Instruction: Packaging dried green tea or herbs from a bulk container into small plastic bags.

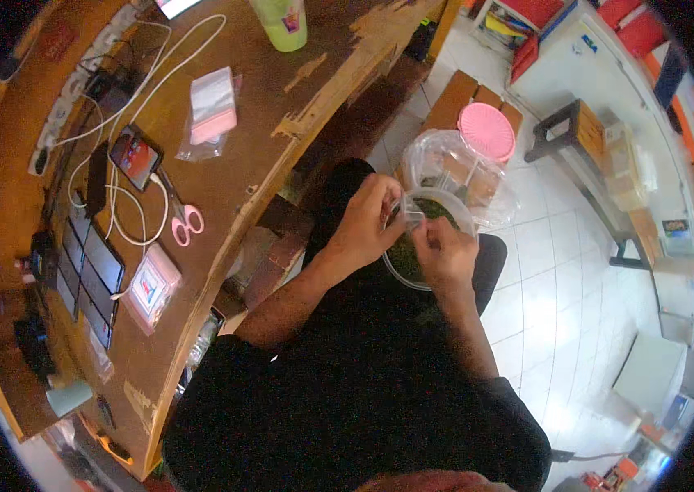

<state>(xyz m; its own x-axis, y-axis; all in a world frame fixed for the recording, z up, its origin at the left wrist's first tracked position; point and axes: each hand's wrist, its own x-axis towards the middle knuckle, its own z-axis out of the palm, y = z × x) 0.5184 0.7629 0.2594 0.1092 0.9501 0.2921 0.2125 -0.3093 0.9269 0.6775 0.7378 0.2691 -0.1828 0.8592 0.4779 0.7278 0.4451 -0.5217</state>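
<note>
My left hand (360,226) and my right hand (450,253) meet above a round clear plastic tub (462,208). Between their fingertips they pinch a small clear plastic bag (413,216). Dark green loose material (403,259) lies inside the tub, partly hidden by my hands. The tub rests at my lap, between my legs. Just beyond it, a large clear plastic bag (436,154) lies on a wooden bench (456,98), with smaller clear pieces inside. A pink ridged round lid (487,131) sits at that bag's far edge.
To the left runs a worn wooden desk (242,178). It carries pink-handled scissors (187,225), a phone (135,157) on a white cable, packs of small plastic bags (213,107) and a cup with green drink (282,24). A low wooden-topped bench (590,135) stands right on the tiled floor.
</note>
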